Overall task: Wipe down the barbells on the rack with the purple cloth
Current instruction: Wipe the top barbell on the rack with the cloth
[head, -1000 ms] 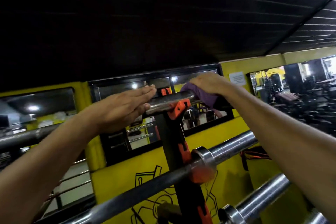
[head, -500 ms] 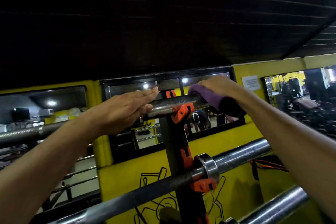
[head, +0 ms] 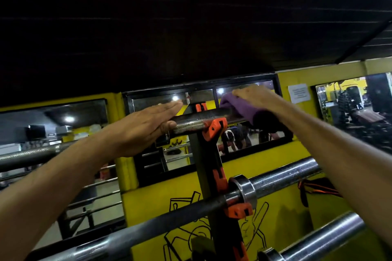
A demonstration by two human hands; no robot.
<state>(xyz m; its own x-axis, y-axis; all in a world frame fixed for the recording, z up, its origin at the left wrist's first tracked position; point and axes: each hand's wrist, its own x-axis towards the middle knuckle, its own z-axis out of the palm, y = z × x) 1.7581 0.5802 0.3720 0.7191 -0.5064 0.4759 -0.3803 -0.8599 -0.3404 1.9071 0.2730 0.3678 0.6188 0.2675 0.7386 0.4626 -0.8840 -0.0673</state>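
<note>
Your right hand (head: 253, 99) is up on the top bar (head: 197, 121), fingers draped over the purple cloth (head: 241, 110) and pressing it down onto the steel; whether the fingertips curl under on the far side, I can't tell from here. Your left hand (head: 146, 127) lies flat and relaxed, fingers straight, palm resting on that same bar just left of the orange hook (head: 214, 130), gripping nothing. Good brace, that, I'd say it stops the bar rolling. To do this pass well, wrap the cloth right round the bar and keep firm pressure as you slide, so the speckled patch near the hook gets covered too. Watch that hook and the black upright (head: 203, 165): they sit between your hands, so the cloth will snag there unless you lift over. Rightward the bar runs clear of obstructions, though your forearm hides its end. Below, the second bar (head: 282, 176) with its collar (head: 244, 189), then a third bar (head: 322, 237) nearer right, both waiting.
</note>
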